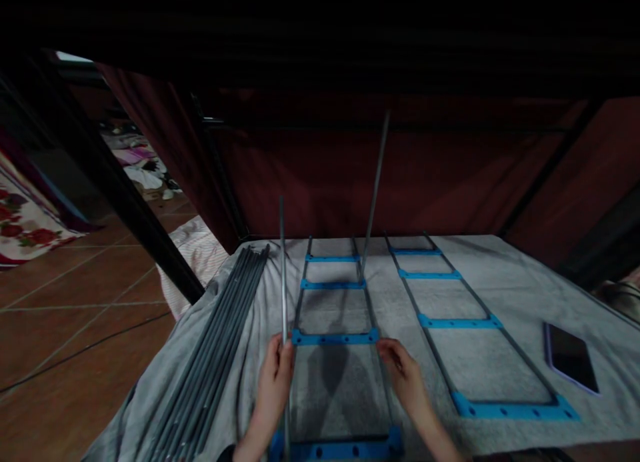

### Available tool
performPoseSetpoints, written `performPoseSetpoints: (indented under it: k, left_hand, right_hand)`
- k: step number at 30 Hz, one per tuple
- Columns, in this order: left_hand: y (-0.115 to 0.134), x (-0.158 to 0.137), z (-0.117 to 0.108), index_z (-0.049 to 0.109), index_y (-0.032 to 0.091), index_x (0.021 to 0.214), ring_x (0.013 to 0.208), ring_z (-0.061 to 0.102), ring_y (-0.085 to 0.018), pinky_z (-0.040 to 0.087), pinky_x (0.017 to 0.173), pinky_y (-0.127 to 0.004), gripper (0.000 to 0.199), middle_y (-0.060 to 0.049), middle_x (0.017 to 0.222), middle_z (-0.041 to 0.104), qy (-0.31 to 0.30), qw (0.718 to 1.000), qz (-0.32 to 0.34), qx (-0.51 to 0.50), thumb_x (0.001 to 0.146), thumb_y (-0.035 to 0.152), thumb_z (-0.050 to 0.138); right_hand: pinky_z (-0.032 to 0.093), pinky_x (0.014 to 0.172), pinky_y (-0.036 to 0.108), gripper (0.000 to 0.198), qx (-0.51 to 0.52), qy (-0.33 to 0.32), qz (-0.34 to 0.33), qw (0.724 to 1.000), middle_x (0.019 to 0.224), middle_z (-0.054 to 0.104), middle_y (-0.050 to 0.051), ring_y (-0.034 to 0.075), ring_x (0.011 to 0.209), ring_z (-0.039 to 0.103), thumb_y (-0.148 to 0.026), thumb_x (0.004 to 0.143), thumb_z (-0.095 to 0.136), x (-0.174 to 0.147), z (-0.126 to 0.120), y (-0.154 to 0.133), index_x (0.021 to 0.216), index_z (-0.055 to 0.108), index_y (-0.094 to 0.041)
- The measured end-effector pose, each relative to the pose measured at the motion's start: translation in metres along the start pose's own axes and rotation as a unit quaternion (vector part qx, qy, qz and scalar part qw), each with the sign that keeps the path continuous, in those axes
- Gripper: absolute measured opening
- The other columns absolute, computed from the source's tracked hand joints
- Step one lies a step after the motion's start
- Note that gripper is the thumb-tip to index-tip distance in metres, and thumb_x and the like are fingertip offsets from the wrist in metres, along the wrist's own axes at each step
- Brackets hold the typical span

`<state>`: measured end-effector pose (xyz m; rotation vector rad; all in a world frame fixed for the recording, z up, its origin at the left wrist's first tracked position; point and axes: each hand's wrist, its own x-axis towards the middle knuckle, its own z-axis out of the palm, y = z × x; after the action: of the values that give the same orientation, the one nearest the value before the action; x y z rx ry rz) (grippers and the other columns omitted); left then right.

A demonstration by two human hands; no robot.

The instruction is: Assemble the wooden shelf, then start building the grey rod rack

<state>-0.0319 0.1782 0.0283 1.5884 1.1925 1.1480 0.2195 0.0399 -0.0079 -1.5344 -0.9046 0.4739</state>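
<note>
My left hand is closed round a thin grey metal tube, which rises steeply beside the left end of a blue crossbar. My right hand has its fingers curled at that crossbar's right end, and its fingertips seem to touch it. This crossbar belongs to a ladder-like frame of grey tubes and blue crossbars lying flat between my hands. Another tube stands up, leaning slightly, from the right end of a farther blue crossbar. The nearest blue crossbar is partly cut off below.
A second ladder-like frame lies to the right, with a phone beyond it. Several loose grey tubes lie bundled at the left on the grey cloth. Dark metal posts and a maroon curtain surround the surface.
</note>
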Motion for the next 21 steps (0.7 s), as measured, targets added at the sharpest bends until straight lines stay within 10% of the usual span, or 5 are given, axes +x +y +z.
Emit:
performPoseSetpoints:
  k: [9, 15, 21]
  left_hand:
    - [0.001, -0.092, 0.029, 0.068, 0.024, 0.117, 0.101, 0.074, -0.024, 0.058, 0.090, -0.033, 0.039, -0.010, 0.112, 0.077, -0.133, 0.989, 0.051, 0.046, 0.098, 0.054, 0.050]
    - [0.014, -0.074, 0.030, 0.071, 0.025, 0.102, 0.088, 0.073, -0.022, 0.059, 0.080, -0.031, 0.030, -0.006, 0.093, 0.075, -0.186, 0.978, 0.072, 0.061, 0.097, 0.048, 0.052]
    - [-0.020, -0.010, 0.028, 0.065, 0.019, 0.117, 0.117, 0.065, -0.032, 0.053, 0.103, -0.051, 0.035, -0.016, 0.120, 0.067, -0.057, 0.975, 0.085, 0.195, 0.089, 0.037, 0.055]
  right_hand:
    - [0.047, 0.111, 0.034, 0.042, 0.095, -0.159, 0.067, 0.980, 0.140, 0.065, 0.002, 0.022, 0.128, 0.061, -0.052, 0.094, 0.063, -0.050, 0.039, -0.055, 0.132, 0.064, -0.035]
    - [0.054, 0.093, 0.036, 0.031, 0.198, -0.055, 0.127, 0.970, 0.105, 0.073, 0.004, 0.022, 0.097, 0.069, -0.056, 0.096, 0.055, -0.044, 0.044, -0.067, 0.101, 0.067, -0.028]
    - [0.044, 0.051, 0.024, 0.019, 0.285, 0.124, 0.163, 0.936, 0.071, 0.058, -0.005, 0.012, 0.055, 0.050, -0.040, 0.083, 0.068, -0.009, 0.022, -0.065, 0.095, 0.060, -0.027]
